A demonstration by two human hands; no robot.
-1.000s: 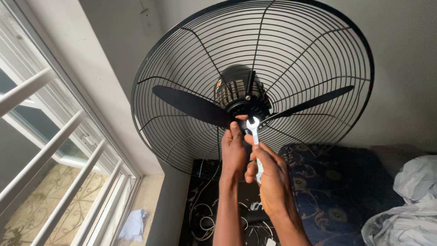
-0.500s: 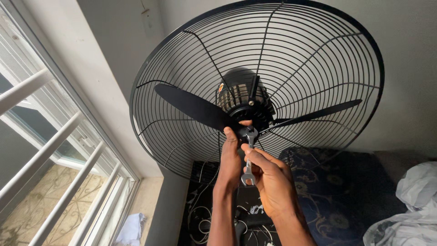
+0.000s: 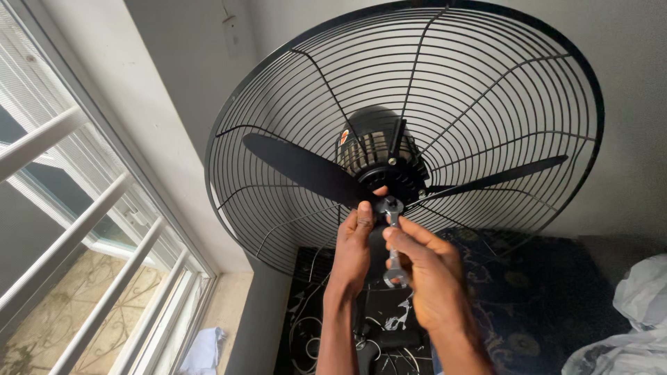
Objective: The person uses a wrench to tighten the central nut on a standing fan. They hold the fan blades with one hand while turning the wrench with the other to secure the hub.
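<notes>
Wrench [image 3: 393,239] sits with its upper open end on the nut at the blade hub [image 3: 388,205] of a black pedestal fan; its shaft hangs down and its lower end shows below the fingers. Right hand [image 3: 425,278] is closed around the wrench shaft, thumb and forefinger pinching it just under the hub. Left hand [image 3: 353,246] is curled against the hub and the root of the left blade [image 3: 306,170], apparently steadying it; whether it clasps anything I cannot tell. Front guard is already off, and only the rear wire guard [image 3: 486,83] stands behind the blades. Blades remain mounted and the nut is not yet off, so the hub fastening appears to be mid-way. Motor housing [image 3: 372,142] lies directly above both hands.
</notes>
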